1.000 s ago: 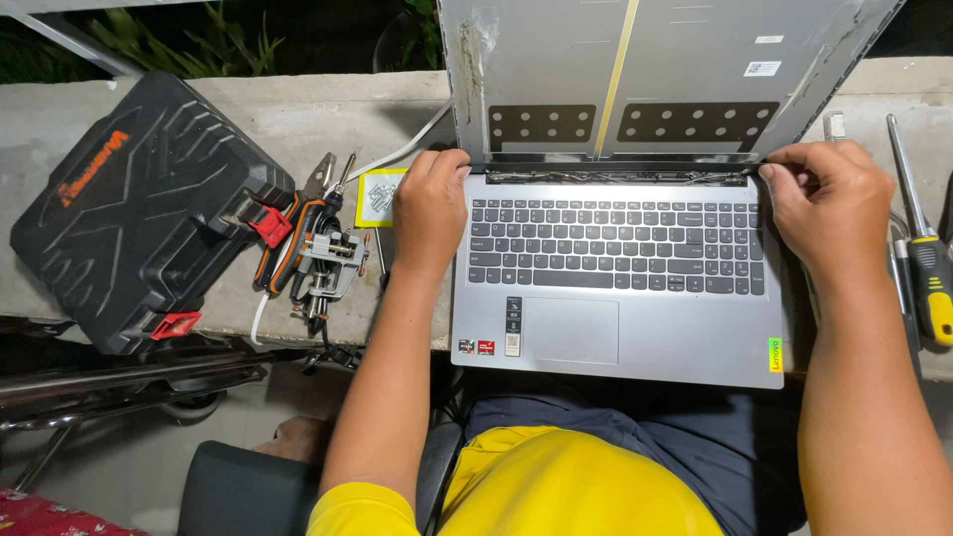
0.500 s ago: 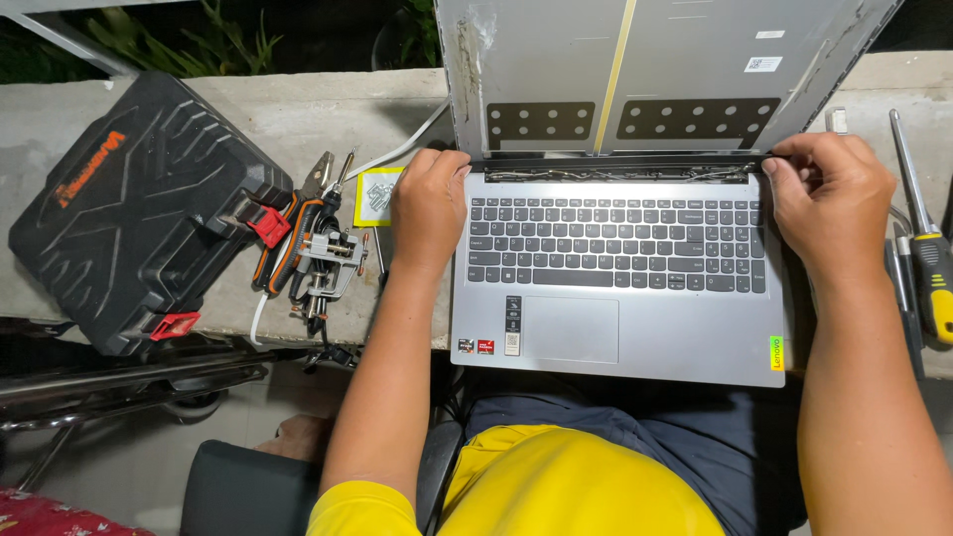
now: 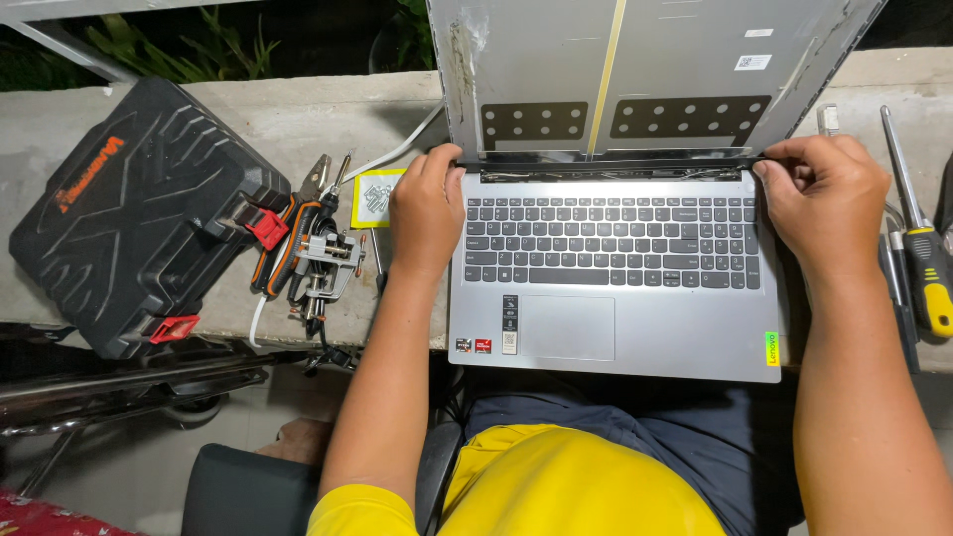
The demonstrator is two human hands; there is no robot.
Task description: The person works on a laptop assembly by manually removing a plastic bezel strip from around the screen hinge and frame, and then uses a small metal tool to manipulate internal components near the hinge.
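Both hands are staying almost unmoved since earlier, the left hand (image 3: 427,210) and right hand (image 3: 824,199) pinching closed fingers on the thin black strip (image 3: 606,161) along the hinge of the laptop (image 3: 615,328) on the desk (image 3: 298,109), probably seating it, and next needing even pressure.

laptop (image 3: 615,328): matt grey plastic | lid panel (image 3: 645,60): bare dull metal | case (image 3: 139,213): ribbed black plastic | ledge (image 3: 328,119): rough concrete

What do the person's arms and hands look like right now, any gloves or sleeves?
Both hands are bare: no gloves, rings or watch show on the left hand or the right hand. The forearms are uncovered. A short yellow sleeve shows at the left upper arm, matching the yellow shirt.
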